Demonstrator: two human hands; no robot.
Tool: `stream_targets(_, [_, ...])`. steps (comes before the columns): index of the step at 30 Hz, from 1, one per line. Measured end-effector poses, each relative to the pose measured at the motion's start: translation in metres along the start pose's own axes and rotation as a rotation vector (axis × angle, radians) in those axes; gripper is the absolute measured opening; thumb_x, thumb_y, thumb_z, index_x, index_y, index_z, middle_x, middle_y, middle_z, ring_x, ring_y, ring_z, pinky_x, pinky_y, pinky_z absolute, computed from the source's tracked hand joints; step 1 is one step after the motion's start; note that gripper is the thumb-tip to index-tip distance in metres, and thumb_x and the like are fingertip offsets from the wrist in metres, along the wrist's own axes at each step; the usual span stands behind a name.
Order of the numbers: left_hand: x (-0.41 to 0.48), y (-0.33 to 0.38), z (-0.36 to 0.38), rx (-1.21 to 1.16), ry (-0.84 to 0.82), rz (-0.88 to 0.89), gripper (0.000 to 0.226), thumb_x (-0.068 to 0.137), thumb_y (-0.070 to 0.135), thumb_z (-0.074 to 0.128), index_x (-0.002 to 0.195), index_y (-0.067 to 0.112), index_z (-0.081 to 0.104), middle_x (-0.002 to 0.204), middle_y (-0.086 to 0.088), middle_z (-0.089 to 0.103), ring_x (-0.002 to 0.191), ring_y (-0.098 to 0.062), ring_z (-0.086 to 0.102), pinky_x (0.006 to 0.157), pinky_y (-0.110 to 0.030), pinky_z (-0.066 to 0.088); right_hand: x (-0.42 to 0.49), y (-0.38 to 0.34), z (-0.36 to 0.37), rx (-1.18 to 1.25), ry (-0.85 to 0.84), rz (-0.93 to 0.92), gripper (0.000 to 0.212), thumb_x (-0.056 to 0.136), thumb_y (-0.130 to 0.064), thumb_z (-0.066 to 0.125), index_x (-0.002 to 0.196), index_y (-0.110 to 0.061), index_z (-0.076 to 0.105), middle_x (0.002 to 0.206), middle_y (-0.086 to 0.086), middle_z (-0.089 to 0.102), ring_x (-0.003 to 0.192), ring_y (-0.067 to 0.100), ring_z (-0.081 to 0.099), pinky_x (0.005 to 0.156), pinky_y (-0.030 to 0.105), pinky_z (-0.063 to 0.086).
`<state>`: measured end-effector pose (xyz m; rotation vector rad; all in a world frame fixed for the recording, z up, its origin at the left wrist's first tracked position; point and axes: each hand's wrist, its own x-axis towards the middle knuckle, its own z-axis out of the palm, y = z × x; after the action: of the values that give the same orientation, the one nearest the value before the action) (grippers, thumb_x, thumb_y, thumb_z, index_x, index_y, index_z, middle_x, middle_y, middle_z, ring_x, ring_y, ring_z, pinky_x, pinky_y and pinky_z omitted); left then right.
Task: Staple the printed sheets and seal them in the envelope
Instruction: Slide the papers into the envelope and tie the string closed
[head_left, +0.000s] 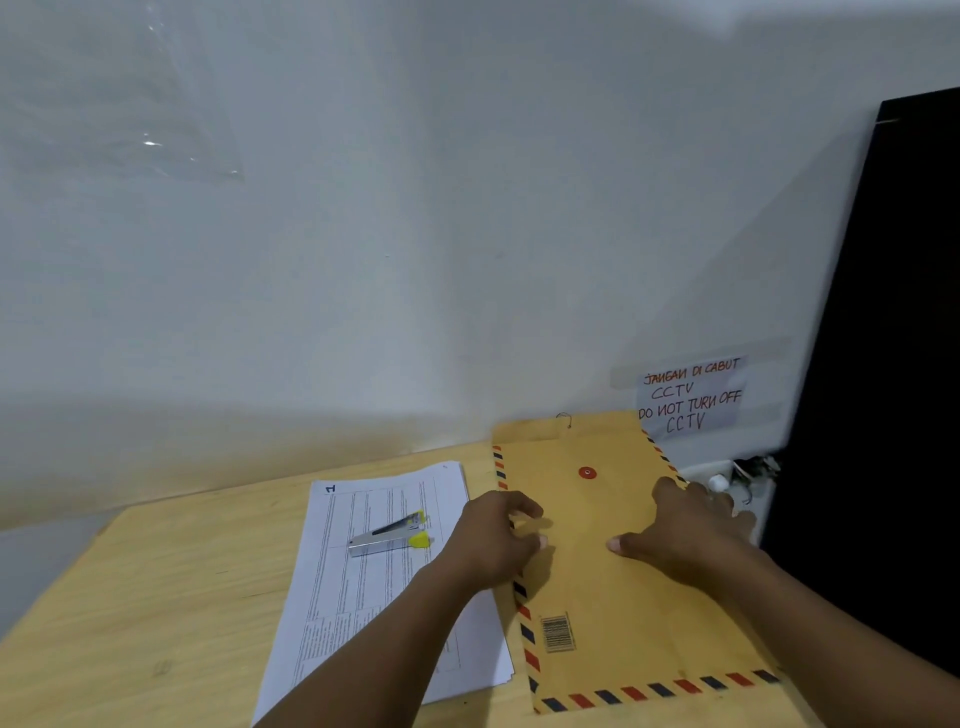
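Observation:
A brown envelope (602, 587) with a red-and-blue striped border lies flat on the wooden table, its flap open toward the wall and a red button (587, 472) near its top. My left hand (496, 540) grips its left edge. My right hand (691, 530) grips its right edge, thumb resting on the paper. To the left lies a stack of printed sheets (363, 597). On top of the stack sits a silver stapler (389, 535) with yellow ends.
The wooden table (166, 597) stands against a white wall. A handwritten CCTV notice (691, 397) is taped to the wall behind the envelope. A white plug and cables (737, 478) sit at the back right, beside a black panel (893, 364).

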<state>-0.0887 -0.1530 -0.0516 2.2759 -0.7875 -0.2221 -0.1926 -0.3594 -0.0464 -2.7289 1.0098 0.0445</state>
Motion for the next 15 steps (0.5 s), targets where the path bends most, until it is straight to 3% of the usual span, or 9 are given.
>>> stream_targets(6, [0.002, -0.002, 0.000, -0.253, 0.095, -0.086, 0.029, 0.086, 0.025, 0.079, 0.114, 0.024, 0.073, 0.123, 0.000, 0.064, 0.109, -0.020, 0.066, 0.095, -0.037, 0.056, 0.003, 0.005, 0.001, 0.093, -0.017, 0.037, 0.102, 0.058, -0.084, 0.064, 0.138, -0.023, 0.041, 0.148, 0.011, 0.037, 0.136, 0.038, 0.035, 0.105, 0.054, 0.034])
stream_targets(10, [0.003, -0.002, -0.002, -0.450, 0.179, -0.181, 0.026, 0.084, 0.018, 0.080, 0.109, 0.023, 0.074, 0.128, -0.002, 0.058, 0.120, -0.021, 0.058, 0.099, -0.040, 0.052, 0.007, 0.005, 0.000, 0.149, 0.025, 0.081, 0.097, 0.065, -0.077, 0.067, 0.140, -0.023, 0.038, 0.148, 0.012, 0.037, 0.136, 0.039, 0.035, 0.105, 0.055, 0.033])
stream_targets(12, [0.007, -0.002, -0.005, -0.546, 0.186, -0.251, 0.026, 0.083, 0.015, 0.081, 0.106, 0.022, 0.074, 0.122, -0.006, 0.057, 0.113, -0.023, 0.060, 0.088, -0.038, 0.055, 0.008, 0.005, -0.001, 0.163, 0.061, 0.117, 0.089, 0.068, -0.073, 0.068, 0.137, -0.023, 0.041, 0.145, 0.012, 0.040, 0.134, 0.038, 0.038, 0.104, 0.053, 0.034])
stream_targets(15, [0.010, 0.000, -0.013, -0.694, 0.139, -0.313, 0.020, 0.087, 0.002, 0.075, 0.103, 0.013, 0.072, 0.093, -0.010, 0.062, 0.066, -0.016, 0.060, 0.052, -0.022, 0.048, 0.010, 0.004, -0.006, 0.205, 0.109, 0.145, 0.067, 0.074, -0.060, 0.071, 0.125, -0.023, 0.049, 0.135, 0.011, 0.047, 0.127, 0.037, 0.043, 0.100, 0.048, 0.036])
